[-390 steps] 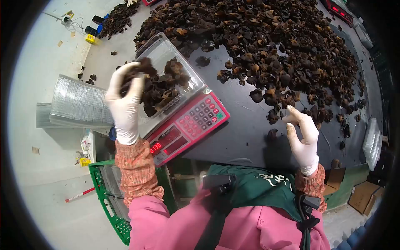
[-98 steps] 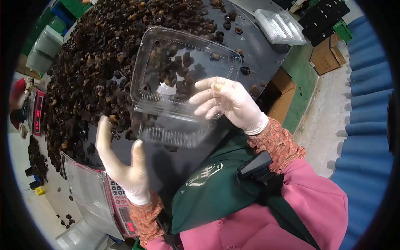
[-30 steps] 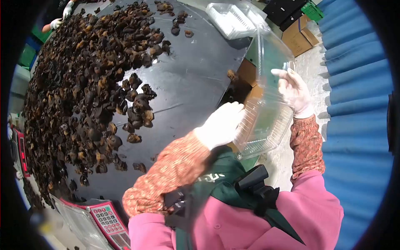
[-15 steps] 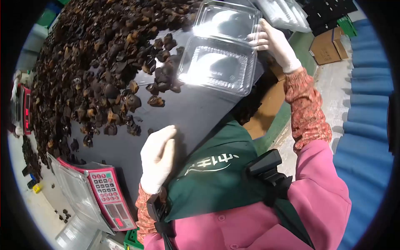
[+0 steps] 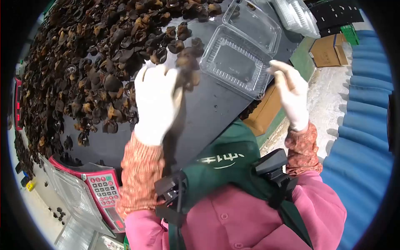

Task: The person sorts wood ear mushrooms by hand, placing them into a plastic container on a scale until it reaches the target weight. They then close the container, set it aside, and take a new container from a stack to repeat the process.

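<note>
My left hand (image 5: 156,104), in a white glove, reaches over the grey tabletop (image 5: 196,121) at the edge of a heap of dark brown, curled pieces (image 5: 112,83). Its fingers are bent and a little apart; several blurred pieces lie beside the fingertips. An open, clear plastic container (image 5: 235,64) rests on the table with its hinged lid (image 5: 254,25) folded back. Nothing is visible in it. My gloved right hand (image 5: 291,87) pinches the container's right edge between thumb and fingers.
At the lower left stands a pink scale (image 5: 104,189) with a clear tray. Stacked clear containers (image 5: 296,16) are at the top right. Beyond are a cardboard box (image 5: 327,52), a green crate (image 5: 349,34) and blue sheeting (image 5: 366,104). Another scale (image 5: 18,104) shows at the far left.
My left hand has moved up to the dark pieces, some now blurred. My right hand has moved lower along the container, which looks turned clockwise and shifted right. The camera view has shifted.
</note>
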Demonstrator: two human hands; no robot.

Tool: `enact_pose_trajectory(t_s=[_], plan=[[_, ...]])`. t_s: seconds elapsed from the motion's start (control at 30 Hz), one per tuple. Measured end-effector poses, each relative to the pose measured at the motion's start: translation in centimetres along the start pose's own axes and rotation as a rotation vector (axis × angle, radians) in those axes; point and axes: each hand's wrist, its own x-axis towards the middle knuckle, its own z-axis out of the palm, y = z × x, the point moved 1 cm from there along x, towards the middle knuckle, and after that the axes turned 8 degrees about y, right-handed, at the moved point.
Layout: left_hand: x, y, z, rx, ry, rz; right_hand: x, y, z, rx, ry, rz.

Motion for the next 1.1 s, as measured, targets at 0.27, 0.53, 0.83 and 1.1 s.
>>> enact_pose_trajectory(t_s=[0.27, 0.53, 0.83, 1.1], plan=[[-7.8, 0.8, -6.1, -0.268, 0.168, -0.384, 2.1, -7.2, 9.7, -0.254, -0.075, -0.683], [-8.5, 0.2, -6.8, -1.13, 0.438, -1.124, 1.4, -9.8, 16.6, -0.284, -0.059, -0.694], [-11.5, -1.4, -9.5, -1.557, 0.381, -1.271, 0.0, -11.5, 14.4, 0.024, -0.212, -0.539], [-12.7, -0.2, -10.1, -1.724, 0.406, -1.281, -3.3, -12.9, 14.0, 0.29, -0.332, -0.461]])
